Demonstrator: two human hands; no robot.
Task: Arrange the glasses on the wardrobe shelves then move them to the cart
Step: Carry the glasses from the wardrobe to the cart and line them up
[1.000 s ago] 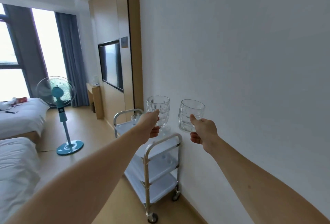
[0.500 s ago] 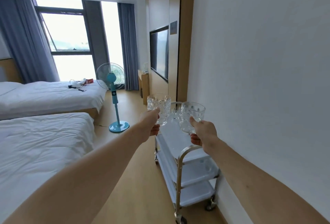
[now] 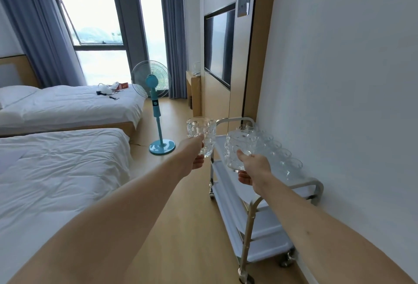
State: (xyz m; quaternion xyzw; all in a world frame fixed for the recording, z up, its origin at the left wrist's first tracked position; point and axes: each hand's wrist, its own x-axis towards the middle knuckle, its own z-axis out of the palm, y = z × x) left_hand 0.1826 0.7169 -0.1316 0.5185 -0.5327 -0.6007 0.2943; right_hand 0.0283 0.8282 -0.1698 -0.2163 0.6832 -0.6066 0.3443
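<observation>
We hold both arms stretched forward, a glass in each hand; our left hand (image 3: 192, 155) is wrapped around the lower part of a dimpled clear glass (image 3: 201, 135), thumb on the near side and fingers curled behind it; our right hand (image 3: 255, 169) is closed the same way on a second dimpled glass (image 3: 241, 151), thumb pressed to its near wall; both glasses stand upright, just beside each other but apart, the left one a little higher.

The cart (image 3: 251, 213) stands at about 1 o'clock from us, along the white wall (image 3: 339, 80) on its far side; it is a metal-framed trolley with pale shelves and small wheels; the right glass hangs above the top shelf, while the left glass hangs near the shelf's 9 o'clock edge, over the wooden floor (image 3: 181, 227); a row of clear glasses (image 3: 280, 154) already sits on the top shelf along the wall side, running away from us toward 12 o'clock.

At 11 o'clock a teal standing fan (image 3: 156, 107) rests on the floor; two white beds (image 3: 56, 159) fill the 9 to 10 o'clock side; a dark screen (image 3: 219, 46) hangs on the wood panelling at 12 o'clock; curtained windows (image 3: 97, 23) lie beyond.
</observation>
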